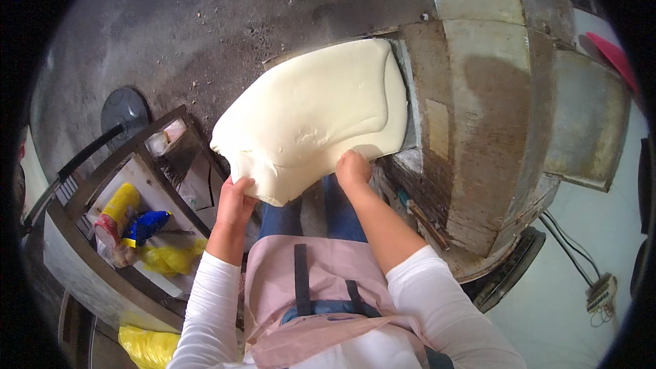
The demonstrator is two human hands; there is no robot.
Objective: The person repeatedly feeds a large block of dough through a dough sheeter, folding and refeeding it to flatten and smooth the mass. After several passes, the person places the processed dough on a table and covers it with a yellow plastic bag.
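A broad, thick sheet of pale dough (312, 97) stretches in front of me, its far right end lying on a metal surface of a worn machine (412, 113). Its near left corner is bunched in my left hand (238, 197), with the thumb on top. My right hand (353, 169) is closed at the dough's near edge, close to the machine; the fingertips are hidden, so its hold there is not plain. A fold or overlapping layer runs along the dough's right side.
At the left, a dark-framed rack (138, 151) holds yellow and blue plastic packages (147, 226). A round black base (124, 113) stands on the dirty floor (205, 20). A power strip (602, 292) with cables lies at the lower right.
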